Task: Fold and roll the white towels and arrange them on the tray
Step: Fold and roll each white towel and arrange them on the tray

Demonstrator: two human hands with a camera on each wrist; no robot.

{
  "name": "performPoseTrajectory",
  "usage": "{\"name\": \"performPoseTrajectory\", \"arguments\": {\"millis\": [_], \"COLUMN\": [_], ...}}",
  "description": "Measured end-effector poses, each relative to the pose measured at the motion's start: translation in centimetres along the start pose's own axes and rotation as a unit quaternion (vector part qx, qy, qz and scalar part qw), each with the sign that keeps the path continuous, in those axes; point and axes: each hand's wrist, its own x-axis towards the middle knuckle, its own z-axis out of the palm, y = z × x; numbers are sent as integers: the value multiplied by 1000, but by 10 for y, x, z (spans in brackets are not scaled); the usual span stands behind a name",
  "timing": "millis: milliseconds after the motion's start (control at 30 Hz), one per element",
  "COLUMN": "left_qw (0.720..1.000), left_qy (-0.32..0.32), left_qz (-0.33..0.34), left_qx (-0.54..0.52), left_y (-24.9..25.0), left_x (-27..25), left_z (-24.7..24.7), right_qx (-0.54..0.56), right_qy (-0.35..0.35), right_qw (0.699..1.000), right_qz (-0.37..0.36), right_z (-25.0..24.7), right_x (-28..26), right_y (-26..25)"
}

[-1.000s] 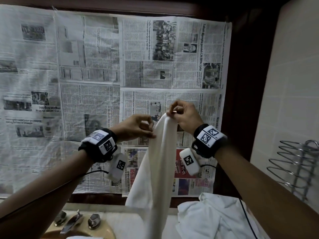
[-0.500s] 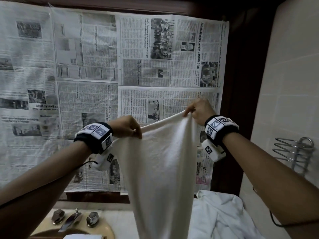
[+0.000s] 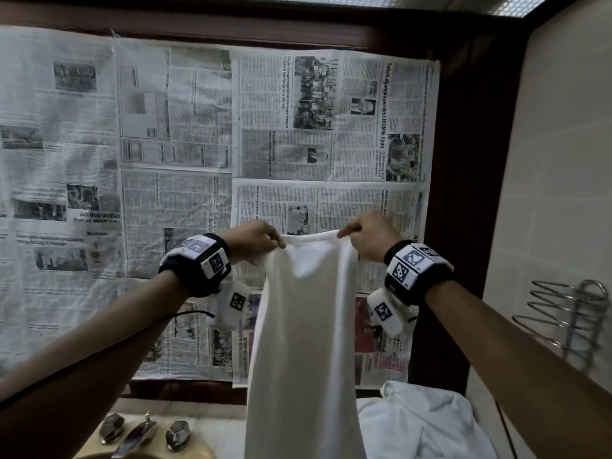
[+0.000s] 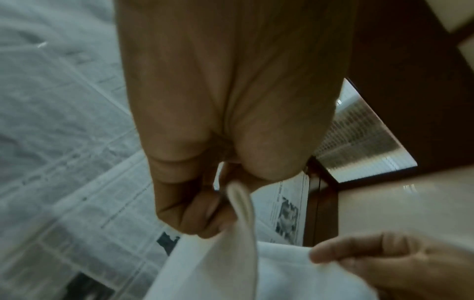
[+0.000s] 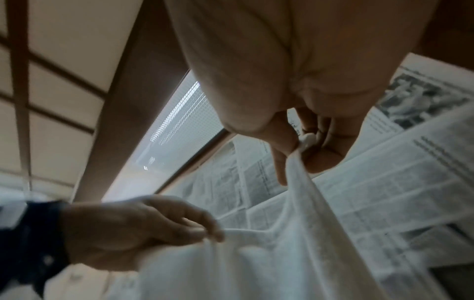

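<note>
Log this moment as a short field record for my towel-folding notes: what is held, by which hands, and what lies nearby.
held item: white towel, hanging down
left hand: pinches top edge
right hand: pinches top edge
other towels: crumpled pile, lower right
backdrop: newspaper sheets on wall
fixtures: tap lower left; wire rack right
tray: not in view

Sheets of newspaper (image 3: 231, 160) cover the wall straight ahead, taped edge to edge inside a dark wooden frame (image 3: 463, 193). A strip of frosted, gridded glass (image 3: 331, 1) runs along the top and lets in daylight. Pale cream tiles (image 3: 563, 160) line the wall to the right, where a chrome wire rack (image 3: 569, 313) hangs. Low at the left, chrome taps (image 3: 142, 432) stand at the rim of a beige basin (image 3: 198, 453).
</note>
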Motion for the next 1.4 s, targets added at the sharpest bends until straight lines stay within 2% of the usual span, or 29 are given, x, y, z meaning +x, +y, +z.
{"name": "performPoseTrajectory", "arguments": {"millis": [133, 300, 433, 633, 733, 900, 1000, 1100, 1200, 1400], "left_qw": [984, 946, 924, 880, 875, 888, 900, 902, 890, 875], "left_qy": [-39, 10, 28, -45, -74, 43, 67, 58, 43, 26], "left_qz": [6, -9, -20, -8, 18, 6, 15, 14, 4, 33], "left_qx": [-176, -324, -380, -474, -479, -457, -431, -427, -454, -483], "left_y": [13, 31, 33, 31, 22, 17, 17, 18, 19, 24], "left_x": [-3, -6, -4, -8, -9, -3, 1, 4, 4, 0], "left_z": [8, 17, 23, 29, 27, 33, 39, 41, 42, 43], "right_qx": [145, 295, 344, 356, 370, 378, 390, 400, 429, 426], "right_qy": [-30, -32, -12, 30, 23, 32, 43, 40, 18, 18], "right_qw": [989, 955, 938, 933, 927, 922, 916, 913, 899, 903], "right_qz": [8, 9, 32, 48, 57, 82, 81, 78, 85, 52], "right_z": [11, 20, 27, 37, 36, 41, 45, 44, 41, 39], "right_x": [-5, -14, -14, -8, -7, -4, -3, -4, -5, -11], "right_y": [-14, -26, -30, -25, -24, -23, -22, -20, -17, -10]}}
